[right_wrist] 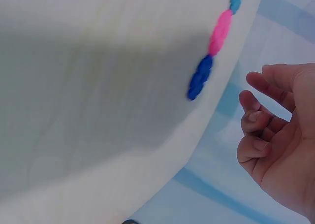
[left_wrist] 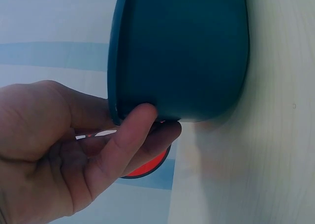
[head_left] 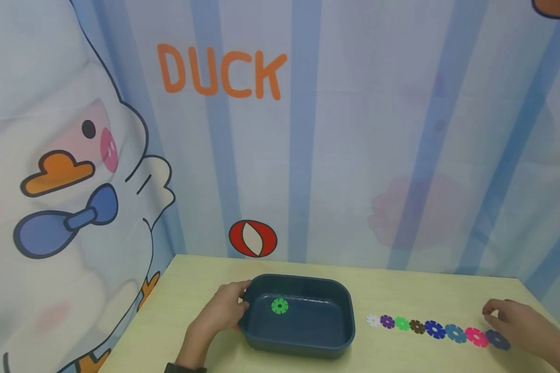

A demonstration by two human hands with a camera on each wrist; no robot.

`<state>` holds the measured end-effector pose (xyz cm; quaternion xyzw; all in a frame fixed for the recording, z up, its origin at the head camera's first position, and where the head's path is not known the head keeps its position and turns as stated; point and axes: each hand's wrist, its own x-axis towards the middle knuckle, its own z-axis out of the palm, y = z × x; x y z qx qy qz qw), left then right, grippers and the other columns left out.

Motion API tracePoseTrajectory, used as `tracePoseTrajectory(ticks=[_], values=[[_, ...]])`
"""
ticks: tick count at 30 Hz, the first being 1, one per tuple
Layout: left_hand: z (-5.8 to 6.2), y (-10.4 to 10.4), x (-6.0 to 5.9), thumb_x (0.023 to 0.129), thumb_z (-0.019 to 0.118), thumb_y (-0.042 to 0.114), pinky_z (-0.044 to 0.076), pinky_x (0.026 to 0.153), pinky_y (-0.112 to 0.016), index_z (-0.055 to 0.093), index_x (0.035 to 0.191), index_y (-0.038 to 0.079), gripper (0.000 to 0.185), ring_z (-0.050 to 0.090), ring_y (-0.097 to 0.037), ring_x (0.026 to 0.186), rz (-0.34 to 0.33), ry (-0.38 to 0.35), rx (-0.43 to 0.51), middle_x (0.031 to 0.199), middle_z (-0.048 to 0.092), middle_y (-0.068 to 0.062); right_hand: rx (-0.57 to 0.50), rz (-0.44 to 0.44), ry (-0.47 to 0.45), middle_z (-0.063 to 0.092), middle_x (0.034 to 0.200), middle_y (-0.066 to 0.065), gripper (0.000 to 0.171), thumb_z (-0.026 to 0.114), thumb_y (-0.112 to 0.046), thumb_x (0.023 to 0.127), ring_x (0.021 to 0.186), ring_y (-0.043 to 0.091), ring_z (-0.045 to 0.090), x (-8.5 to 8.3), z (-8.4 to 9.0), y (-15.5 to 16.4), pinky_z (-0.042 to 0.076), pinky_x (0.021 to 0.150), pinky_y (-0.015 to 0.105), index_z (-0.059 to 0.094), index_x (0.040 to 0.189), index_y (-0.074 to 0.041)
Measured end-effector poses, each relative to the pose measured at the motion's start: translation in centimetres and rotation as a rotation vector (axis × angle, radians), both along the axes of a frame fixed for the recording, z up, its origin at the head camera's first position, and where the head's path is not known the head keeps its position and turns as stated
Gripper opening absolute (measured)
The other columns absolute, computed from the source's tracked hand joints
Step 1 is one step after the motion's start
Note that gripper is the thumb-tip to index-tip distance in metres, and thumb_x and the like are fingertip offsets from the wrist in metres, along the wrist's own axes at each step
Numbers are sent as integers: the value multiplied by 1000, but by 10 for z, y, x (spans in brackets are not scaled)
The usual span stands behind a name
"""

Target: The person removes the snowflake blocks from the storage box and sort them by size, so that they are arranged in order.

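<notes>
My left hand (head_left: 221, 309) grips the left end of a dark teal plastic bin (head_left: 303, 348), thumb and fingers pinching its rim. That rim and the bin's outer wall (left_wrist: 187, 51) fill much of the left wrist view. Inside the bin lies one green notched plastic disc (head_left: 280, 305). My right hand (head_left: 525, 326) hovers over the right end of a row of several notched discs, fingers loosely curled and holding nothing. Nearest to it is a slate-blue disc (head_left: 497, 340), with a pink disc (head_left: 476, 336) beside that one. The right wrist view shows the empty fingers (right_wrist: 256, 116).
The row runs left past a light blue disc (head_left: 455, 333), a dark blue disc (head_left: 435, 329), a brown disc (head_left: 417, 326), a green disc (head_left: 402, 324) and a purple disc (head_left: 387, 321) to a white disc (head_left: 373, 320). A striped duck-print curtain (head_left: 345, 155) hangs behind the pale table (head_left: 378, 282).
</notes>
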<state>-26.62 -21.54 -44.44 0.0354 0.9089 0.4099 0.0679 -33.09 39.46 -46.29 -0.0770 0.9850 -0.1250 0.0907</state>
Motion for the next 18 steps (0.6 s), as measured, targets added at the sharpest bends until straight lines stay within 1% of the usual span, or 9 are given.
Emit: tracePoseTrajectory(ticks=[3, 6, 8, 12, 14, 16, 18], values=[[1, 0, 1, 95, 55, -3, 55, 49, -31, 41, 146, -1, 53, 65, -16, 53, -2, 7, -13, 137, 52, -26, -35, 27, 28, 65, 88, 1, 25, 60, -25, 97, 72, 16, 56, 5, 17, -22, 54, 65, 36, 65, 103, -2], [1, 0, 2, 94, 55, -4, 55, 49, -30, 41, 146, -1, 54, 65, -16, 53, -4, 14, -22, 129, 57, -26, -79, 96, 91, 65, 90, -1, 23, 60, -29, 96, 74, 12, 56, 12, 29, -45, 51, 63, 32, 66, 105, -9], [0, 1, 2, 94, 55, -4, 55, 49, -30, 41, 146, -1, 54, 65, -17, 53, -3, 12, -25, 124, 59, -25, -110, 147, 140, 65, 91, -3, 22, 60, -33, 96, 75, 9, 55, 15, 34, -61, 50, 62, 28, 67, 105, -14], [-1, 1, 2, 94, 55, -4, 55, 48, -30, 41, 146, -1, 54, 65, -17, 56, -4, 2, -18, 125, 58, -24, -176, 238, 202, 63, 90, -7, 20, 60, -38, 96, 76, 2, 53, 16, 39, -89, 49, 62, 24, 67, 105, -21], [-2, 1, 2, 94, 55, -3, 55, 49, -30, 41, 146, -1, 53, 66, -18, 56, -6, 5, -18, 129, 57, -25, -191, 275, 228, 62, 90, -9, 19, 59, -38, 97, 76, 0, 52, 14, 40, -100, 49, 61, 23, 66, 106, -23], [-1, 1, 2, 95, 55, -3, 55, 49, -31, 41, 146, -1, 53, 66, -18, 57, -4, 6, -14, 135, 54, -26, -204, 298, 242, 61, 90, -10, 20, 59, -39, 97, 76, -1, 52, 11, 39, -110, 48, 61, 23, 66, 108, -24], [0, 1, 1, 95, 55, -3, 55, 49, -32, 41, 146, -2, 53, 66, -19, 59, -6, 6, -10, 140, 50, -26, -210, 304, 234, 62, 90, -10, 23, 58, -40, 97, 76, 0, 53, 8, 38, -119, 48, 61, 24, 65, 112, -23]])
